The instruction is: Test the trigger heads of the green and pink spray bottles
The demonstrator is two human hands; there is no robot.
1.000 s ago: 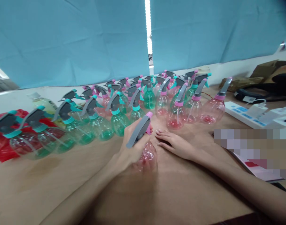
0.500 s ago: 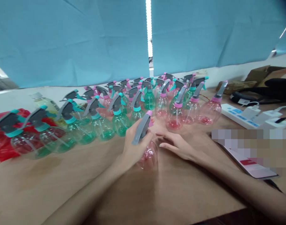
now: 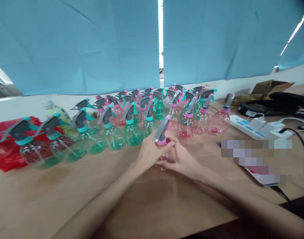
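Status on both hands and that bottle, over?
Left hand, right hand around pink spray bottle. Gray sprayer on. Other bottles stand just beyond, none between the hands.

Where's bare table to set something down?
Bare table lies left of the left forearm, in front of the green bottles, and between it and the right forearm. A smaller patch lies between the right hand and the flat device. Crowded: the back, packed with bottles, and around the power strip.
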